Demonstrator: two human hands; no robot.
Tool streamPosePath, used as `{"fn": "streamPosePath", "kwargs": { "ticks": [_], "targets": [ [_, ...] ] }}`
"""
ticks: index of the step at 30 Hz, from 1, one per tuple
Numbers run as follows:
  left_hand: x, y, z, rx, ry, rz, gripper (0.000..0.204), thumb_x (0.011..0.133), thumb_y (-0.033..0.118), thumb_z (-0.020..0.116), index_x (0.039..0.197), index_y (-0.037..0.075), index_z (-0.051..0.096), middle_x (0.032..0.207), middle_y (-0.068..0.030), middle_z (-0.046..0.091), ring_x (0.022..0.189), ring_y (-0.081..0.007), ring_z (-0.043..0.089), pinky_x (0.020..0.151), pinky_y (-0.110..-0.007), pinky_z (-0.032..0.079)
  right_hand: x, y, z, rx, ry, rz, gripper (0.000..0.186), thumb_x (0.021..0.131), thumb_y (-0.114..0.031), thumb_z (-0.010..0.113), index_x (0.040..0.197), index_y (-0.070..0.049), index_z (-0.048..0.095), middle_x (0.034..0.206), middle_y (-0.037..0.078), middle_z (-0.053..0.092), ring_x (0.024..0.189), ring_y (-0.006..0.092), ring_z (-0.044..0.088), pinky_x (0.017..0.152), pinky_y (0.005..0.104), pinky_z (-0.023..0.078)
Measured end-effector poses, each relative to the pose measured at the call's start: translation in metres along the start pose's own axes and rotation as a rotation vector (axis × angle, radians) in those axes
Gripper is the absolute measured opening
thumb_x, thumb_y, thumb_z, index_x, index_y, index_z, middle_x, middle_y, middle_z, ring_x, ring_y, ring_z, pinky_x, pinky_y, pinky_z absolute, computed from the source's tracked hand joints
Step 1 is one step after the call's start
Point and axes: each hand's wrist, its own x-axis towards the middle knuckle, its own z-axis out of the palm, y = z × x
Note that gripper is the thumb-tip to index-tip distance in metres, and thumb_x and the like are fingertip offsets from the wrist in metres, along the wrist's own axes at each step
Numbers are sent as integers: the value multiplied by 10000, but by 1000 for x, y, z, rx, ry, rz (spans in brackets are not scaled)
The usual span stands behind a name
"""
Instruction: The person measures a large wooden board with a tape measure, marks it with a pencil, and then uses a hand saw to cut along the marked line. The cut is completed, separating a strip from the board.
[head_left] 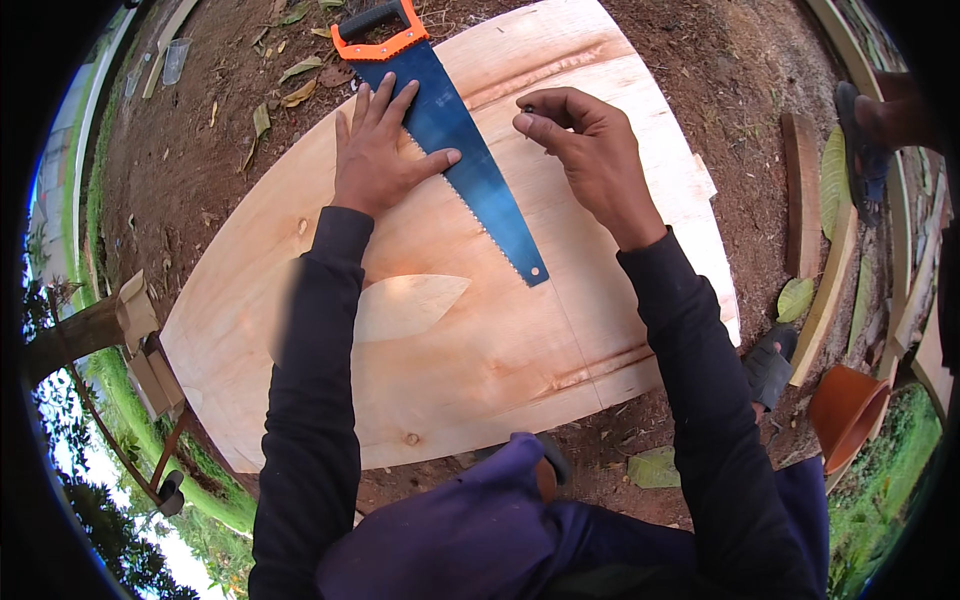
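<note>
A hand saw (470, 165) with a blue blade and an orange and black handle lies flat on a plywood sheet (440, 380). Spread out, my left hand (385, 145) rests partly on the wood, its fingertips and thumb over the blade's toothed edge. To the right of the blade, my right hand (590, 150) is raised above the sheet. Its thumb and forefinger pinch a small dark thing, mostly hidden and too small to name. From the blade's tip a thin straight line runs across the plywood towards me.
Bare soil (240, 60) with dry leaves surrounds the sheet. On the right are wooden strips (803, 195), an orange-brown pot (845, 415) and another person's sandalled foot (870, 130). Cardboard pieces (150, 370) lie off the sheet's left edge.
</note>
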Motion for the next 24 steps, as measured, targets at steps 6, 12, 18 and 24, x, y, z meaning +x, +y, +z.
{"fn": "streamPosePath", "kwargs": {
  "ticks": [6, 12, 18, 24],
  "targets": [
    [0, 1, 0, -24, 31, 14, 1050, 733, 688, 837, 1604, 235, 466, 1714, -102, 350, 1612, -377, 224, 1272, -667, 118, 72, 11, 46, -26, 145, -228, 242, 927, -210, 778, 1030, 6, 746, 876, 123, 784, 804, 214, 759, 750, 339, 586],
    [0, 0, 2, 5, 28, 7, 1125, 705, 831, 758, 1606, 222, 470, 1718, -93, 343, 1613, -355, 229, 1284, -648, 120, 118, 28, 70, -462, 234, -564, 204, 910, -173, 672, 977, -3, 763, 861, 201, 757, 790, 379, 739, 791, 456, 594],
    [-3, -1, 2, -25, 45, 15, 1065, 723, 717, 819, 1598, 217, 476, 1712, -110, 351, 1611, -379, 228, 1281, -656, 111, 137, 30, 73, -656, 119, -560, 225, 934, -218, 700, 1015, -34, 801, 941, 195, 766, 878, 371, 734, 857, 453, 582],
    [-4, 0, 0, -34, 51, 13, 1059, 727, 718, 817, 1597, 217, 479, 1713, -103, 351, 1611, -380, 227, 1285, -647, 107, 143, 26, 74, -639, 86, -566, 234, 903, -224, 648, 931, -35, 783, 956, 210, 757, 926, 411, 721, 883, 505, 567]
  ]
}}
